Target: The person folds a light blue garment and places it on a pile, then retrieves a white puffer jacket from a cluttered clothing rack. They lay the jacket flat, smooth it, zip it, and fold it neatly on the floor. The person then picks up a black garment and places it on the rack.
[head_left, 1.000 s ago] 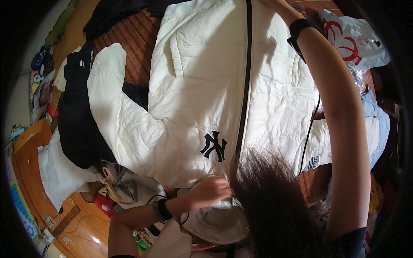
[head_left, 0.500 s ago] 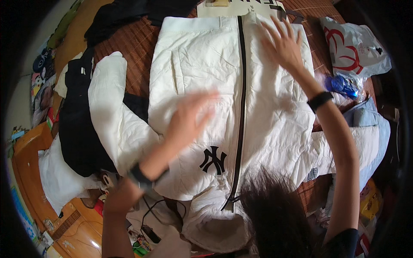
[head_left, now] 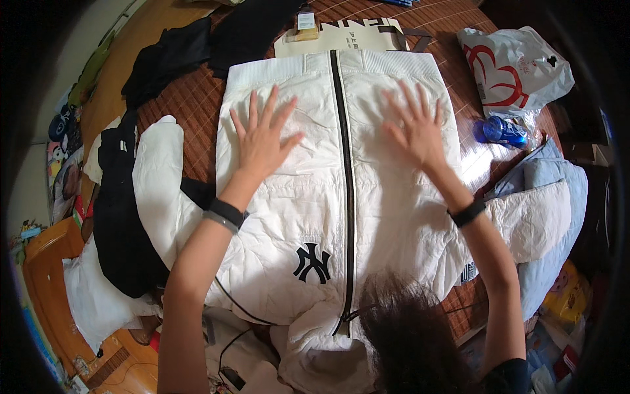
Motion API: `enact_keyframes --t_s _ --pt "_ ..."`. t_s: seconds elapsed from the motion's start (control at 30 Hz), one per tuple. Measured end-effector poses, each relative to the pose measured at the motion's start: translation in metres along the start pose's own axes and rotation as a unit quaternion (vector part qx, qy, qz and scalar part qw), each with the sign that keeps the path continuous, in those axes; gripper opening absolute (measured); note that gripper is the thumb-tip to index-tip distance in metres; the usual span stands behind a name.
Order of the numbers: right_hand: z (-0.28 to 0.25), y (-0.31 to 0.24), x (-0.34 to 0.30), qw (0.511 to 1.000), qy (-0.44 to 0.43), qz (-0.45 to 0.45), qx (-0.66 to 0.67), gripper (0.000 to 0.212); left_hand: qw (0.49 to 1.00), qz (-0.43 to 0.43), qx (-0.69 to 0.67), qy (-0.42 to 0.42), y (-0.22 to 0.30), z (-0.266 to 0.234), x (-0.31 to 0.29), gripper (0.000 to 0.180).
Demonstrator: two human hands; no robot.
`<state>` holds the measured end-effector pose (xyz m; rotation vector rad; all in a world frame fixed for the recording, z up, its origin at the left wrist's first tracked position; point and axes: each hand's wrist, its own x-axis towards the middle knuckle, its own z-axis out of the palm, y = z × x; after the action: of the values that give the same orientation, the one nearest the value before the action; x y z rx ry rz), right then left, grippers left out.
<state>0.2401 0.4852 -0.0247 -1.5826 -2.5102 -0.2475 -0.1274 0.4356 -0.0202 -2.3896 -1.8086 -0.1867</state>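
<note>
A white zip-up jacket (head_left: 295, 210) lies front up, its ribbed hem at the far side and its collar toward me. The dark zipper (head_left: 344, 164) runs down the middle, closed. My left hand (head_left: 262, 134) rests with spread fingers on the jacket's left half, below the hem. On the other half my right hand (head_left: 417, 128) also lies flat, fingers apart. Neither hand holds anything. The jacket's left sleeve (head_left: 157, 171) bends up beside the body; its other sleeve (head_left: 531, 213) stretches out to the right.
Black garments (head_left: 174, 59) lie at the far left, and a dark cloth (head_left: 118, 217) beside the sleeve. Beyond the hem is a cream paper bag (head_left: 341, 41). A white plastic bag (head_left: 525, 65), a blue bottle (head_left: 502, 131) and light blue clothing (head_left: 551, 164) sit right. Hair (head_left: 407, 328) hides part of the collar.
My left hand has moved up the jacket and come to rest flat. My right hand has shifted down from the hem. The hem now lies straighter, and the view has shifted slightly.
</note>
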Motion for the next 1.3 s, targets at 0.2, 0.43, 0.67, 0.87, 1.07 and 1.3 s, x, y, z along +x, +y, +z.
enact_keyframes --t_s 0.2,0.43,0.67,0.87,1.07,1.3 --pt "-0.023 -0.038 -0.061 0.991 -0.084 -0.003 0.107 0.061 0.992 -0.045 0.006 -0.114 0.020 -0.011 -0.018 0.077" --pt "-0.050 -0.092 -0.126 0.986 -0.060 -0.037 0.151 0.064 0.989 0.018 -0.038 -0.142 0.094 -0.049 -0.097 0.084" --pt "-0.053 -0.104 -0.158 0.980 -0.099 -0.023 0.171 0.064 0.996 -0.013 -0.044 -0.079 0.110 -0.042 -0.131 0.085" --pt "-0.084 -0.125 -0.225 0.981 -0.085 -0.072 0.160 0.070 0.983 0.099 -0.108 -0.110 0.148 -0.081 -0.204 0.079" --pt "-0.107 -0.087 -0.261 0.974 -0.177 -0.061 0.125 0.068 0.971 0.136 -0.087 -0.175 0.146 -0.113 -0.233 0.077" --pt "-0.136 0.120 -0.347 0.820 0.136 0.465 0.304 0.062 0.921 0.243 -0.207 -0.221 0.185 -0.129 -0.288 0.073"
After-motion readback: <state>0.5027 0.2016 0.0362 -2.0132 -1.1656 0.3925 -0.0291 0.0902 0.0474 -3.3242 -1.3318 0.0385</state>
